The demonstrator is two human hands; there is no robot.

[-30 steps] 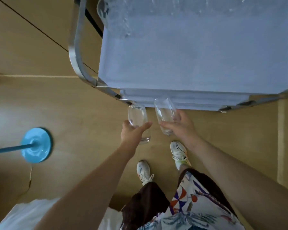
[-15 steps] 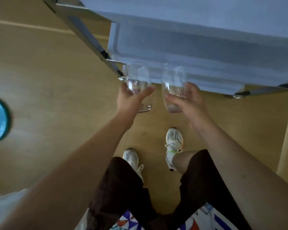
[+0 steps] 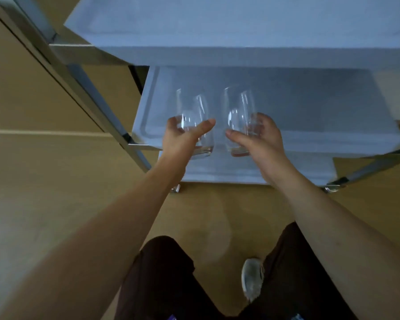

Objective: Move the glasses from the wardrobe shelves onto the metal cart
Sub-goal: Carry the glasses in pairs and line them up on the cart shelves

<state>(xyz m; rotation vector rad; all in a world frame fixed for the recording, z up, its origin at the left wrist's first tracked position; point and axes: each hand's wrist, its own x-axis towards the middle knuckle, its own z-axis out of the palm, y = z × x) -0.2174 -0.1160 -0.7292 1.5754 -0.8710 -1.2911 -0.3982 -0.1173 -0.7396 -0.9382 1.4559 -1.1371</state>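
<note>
glasses: 2, clear smooth glass, left glass (image 3: 194, 125), right glass (image 3: 239, 121), glossy highlights
cart frame (image 3: 97, 98): polished metal, shiny
cart shelves (image 3: 310, 105): pale matt surface, smooth
floor (image 3: 44, 181): wood-look, smooth, slight sheen
shorts (image 3: 162, 278): dark cloth, matt

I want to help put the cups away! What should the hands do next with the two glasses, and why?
Probably lower both glasses and stand them on the cart's middle shelf. The left hand holds one glass and the right hand holds the other glass, both tilted above that shelf at its front edge, and the part behind them looks bare.
</note>
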